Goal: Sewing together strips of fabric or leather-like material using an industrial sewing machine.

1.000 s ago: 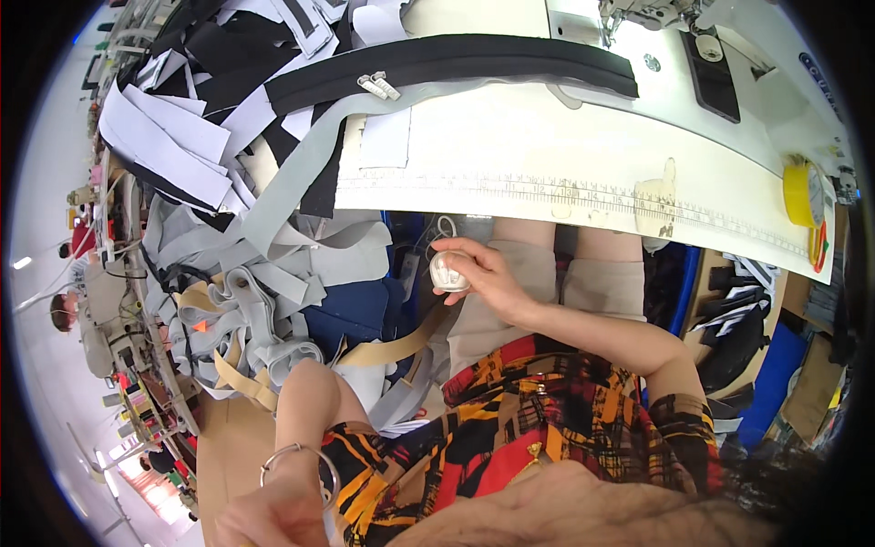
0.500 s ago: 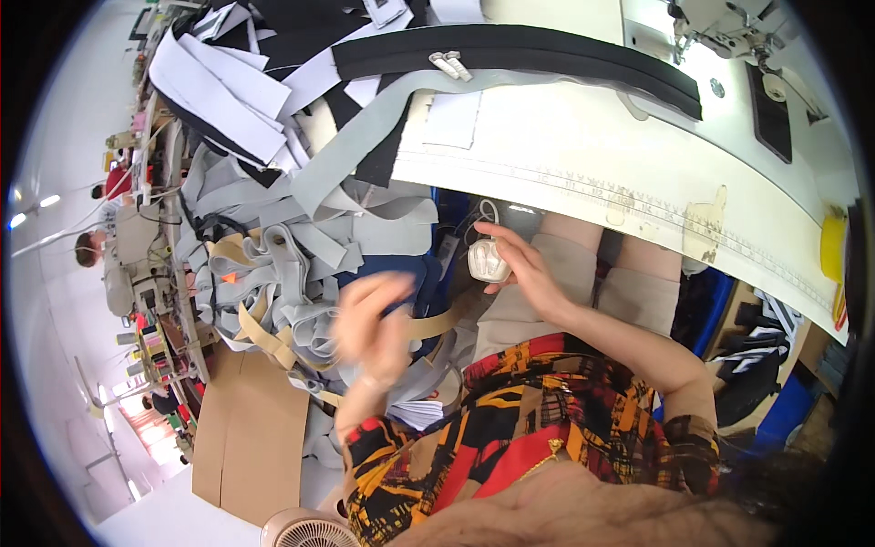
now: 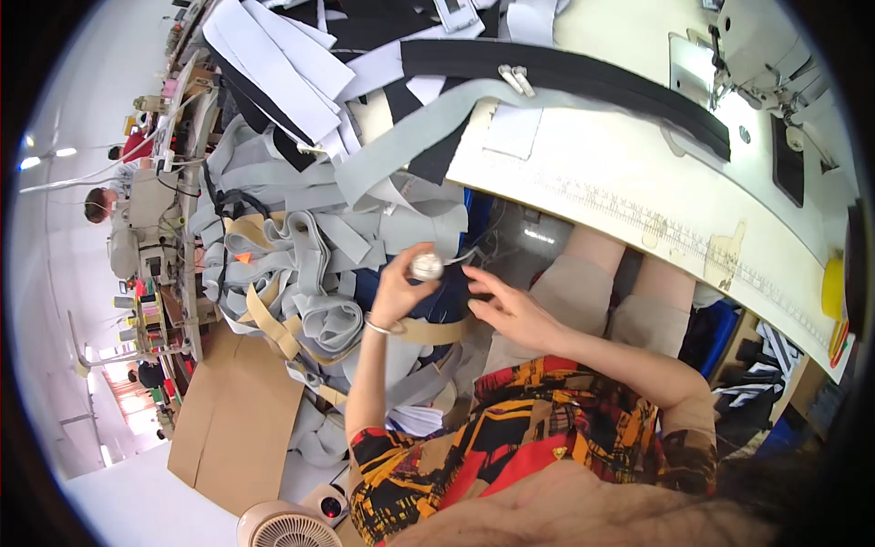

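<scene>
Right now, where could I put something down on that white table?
On the white table, between the black strip and the ruler marks, right of the pale rectangle. Its left end is crowded with white strips and black pieces.

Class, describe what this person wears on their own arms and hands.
The short sleeves carry a busy pattern of black, orange, red and tan. The left hand is gloveless, with a thin, pale, ring-shaped bracelet at its wrist. The right hand is gloveless too, without a visible bracelet.
</scene>
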The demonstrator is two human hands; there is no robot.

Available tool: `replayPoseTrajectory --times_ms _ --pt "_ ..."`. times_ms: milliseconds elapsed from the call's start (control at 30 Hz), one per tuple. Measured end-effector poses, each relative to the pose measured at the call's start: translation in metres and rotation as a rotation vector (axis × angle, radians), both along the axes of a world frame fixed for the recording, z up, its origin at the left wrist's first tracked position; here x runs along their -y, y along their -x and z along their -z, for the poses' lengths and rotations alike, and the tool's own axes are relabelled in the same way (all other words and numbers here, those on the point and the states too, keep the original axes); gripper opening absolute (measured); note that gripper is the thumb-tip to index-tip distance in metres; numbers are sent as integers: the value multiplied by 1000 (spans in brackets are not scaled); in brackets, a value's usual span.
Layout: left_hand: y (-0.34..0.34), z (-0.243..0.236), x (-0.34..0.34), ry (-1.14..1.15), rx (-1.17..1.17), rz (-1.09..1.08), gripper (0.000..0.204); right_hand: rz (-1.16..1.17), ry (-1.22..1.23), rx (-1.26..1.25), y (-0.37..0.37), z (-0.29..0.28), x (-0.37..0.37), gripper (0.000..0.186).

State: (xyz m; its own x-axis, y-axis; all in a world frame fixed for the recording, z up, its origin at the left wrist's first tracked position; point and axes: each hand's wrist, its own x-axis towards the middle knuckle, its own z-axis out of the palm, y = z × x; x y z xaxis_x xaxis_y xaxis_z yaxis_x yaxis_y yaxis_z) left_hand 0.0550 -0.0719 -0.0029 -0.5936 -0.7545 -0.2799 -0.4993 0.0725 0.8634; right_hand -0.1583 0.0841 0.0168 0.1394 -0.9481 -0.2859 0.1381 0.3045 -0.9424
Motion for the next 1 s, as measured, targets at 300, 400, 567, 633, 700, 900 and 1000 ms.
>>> replayPoseTrajectory --times_ms 300,400,567,633,700,900,1000 --pt "-51 69 110 758 350 390 62 181 391 -465 111 -81 -57 19" --pt "-49 72 106 797 402 316 64 244 665 -873 159 -112 -72 22" --pt "-67 20 59 935 347 177 46 467 772 -1361 244 -126 -64 28" --pt "-32 -8 37 1016 235 191 40 429 766 -1427 267 -121 -59 31" --pt "10 -46 13 1101 144 193 35 384 775 -1474 277 -109 -49 33" --pt "167 -166 27 1398 -293 340 33 238 765 -1585 283 -82 -49 38" --pt "238 -175 94 1354 -195 277 24 273 785 -1505 288 -76 -53 38"
